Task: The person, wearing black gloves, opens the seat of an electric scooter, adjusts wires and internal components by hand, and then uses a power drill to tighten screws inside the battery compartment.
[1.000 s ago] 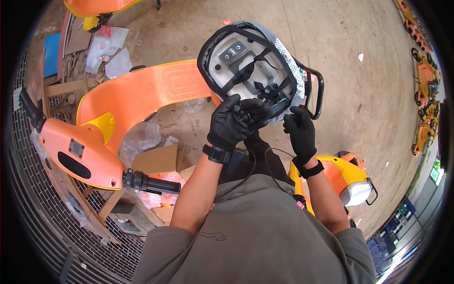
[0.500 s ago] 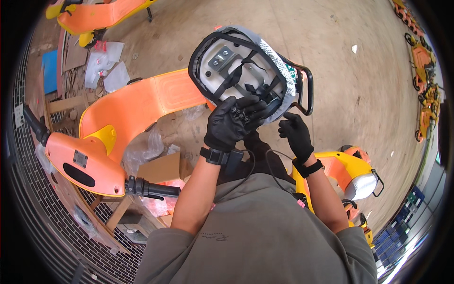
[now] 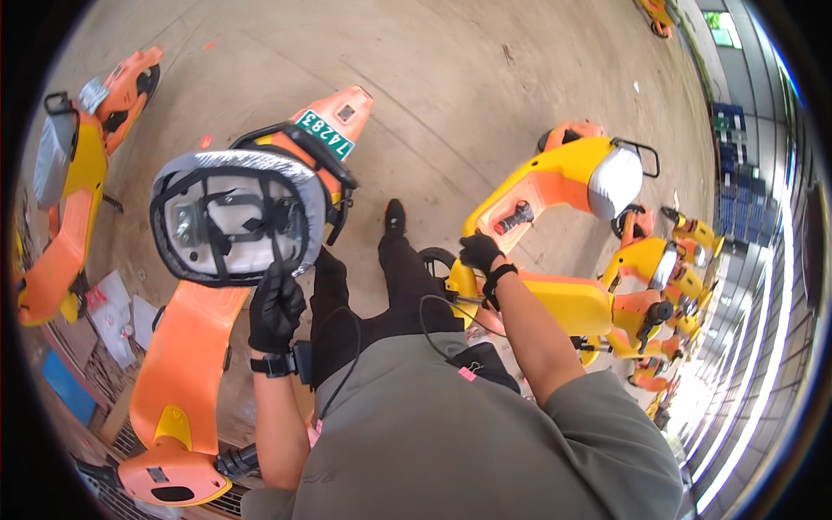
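My left hand (image 3: 277, 308), in a black glove, is closed beside the near edge of an upturned scooter seat (image 3: 247, 186). Small dark screws lay in its palm half a second ago; the curled fingers now hide them. The seat shows its pale underside, crossed by black straps (image 3: 234, 208) and edged by a grey cover. It is at the rear of an orange scooter (image 3: 186, 355). My right hand (image 3: 479, 251), also gloved, reaches out to the right with fingers curled, nothing visible in it. Close by, a black-and-red power tool (image 3: 517, 217) lies on a yellow-orange scooter's footboard (image 3: 511, 228).
A black rack (image 3: 334, 160) and green number plate (image 3: 325, 132) stand behind the raised seat. More scooters (image 3: 641, 269) line the right side, and another scooter (image 3: 78, 173) stands at far left. White plastic sheets (image 3: 113, 316) lie on the floor.
My view has swung right, so the orange scooter sits further left. My left hand has closed from an open palm holding small dark pieces. My right arm has stretched out toward the right-hand scooter.
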{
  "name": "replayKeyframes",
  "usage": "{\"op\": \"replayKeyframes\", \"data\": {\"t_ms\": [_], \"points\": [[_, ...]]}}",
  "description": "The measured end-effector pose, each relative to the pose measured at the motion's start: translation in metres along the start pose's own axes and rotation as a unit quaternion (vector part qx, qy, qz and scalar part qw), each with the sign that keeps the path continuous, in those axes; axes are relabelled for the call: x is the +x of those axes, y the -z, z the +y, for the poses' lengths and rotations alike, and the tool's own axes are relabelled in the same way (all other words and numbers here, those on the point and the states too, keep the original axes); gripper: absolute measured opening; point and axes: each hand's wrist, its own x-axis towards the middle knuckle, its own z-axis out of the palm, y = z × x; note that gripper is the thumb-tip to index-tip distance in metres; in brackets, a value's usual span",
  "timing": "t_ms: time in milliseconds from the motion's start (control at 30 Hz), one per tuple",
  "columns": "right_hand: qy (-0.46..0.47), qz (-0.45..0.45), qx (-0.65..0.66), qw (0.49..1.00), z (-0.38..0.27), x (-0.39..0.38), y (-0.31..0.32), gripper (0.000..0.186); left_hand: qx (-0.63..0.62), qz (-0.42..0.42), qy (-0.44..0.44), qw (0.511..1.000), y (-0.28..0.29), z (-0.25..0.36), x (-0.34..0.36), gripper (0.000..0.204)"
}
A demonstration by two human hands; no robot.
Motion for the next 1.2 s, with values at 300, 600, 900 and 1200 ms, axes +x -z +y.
{"op": "replayKeyframes", "data": {"t_ms": [300,600,900,1200], "points": [[-0.038,0.145,0.089,0.985,0.173,0.045,-0.105,0.021,0.063,0.098,0.067,0.991,-0.062,-0.062,0.021,0.033],[0.143,0.264,0.598,0.743,-0.056,0.025,0.09,0.016,-0.15,0.025,-0.005,0.988,-0.105,-0.085,0.05,0.049],[0.288,0.252,0.339,0.859,-0.209,-0.064,0.179,0.033,-0.087,0.005,-0.047,0.995,-0.107,-0.048,0.038,0.047],[0.318,0.312,0.281,0.85,-0.274,-0.048,0.166,0.034,-0.235,-0.026,0.02,0.971,-0.084,0.0,0.019,0.047]]}}
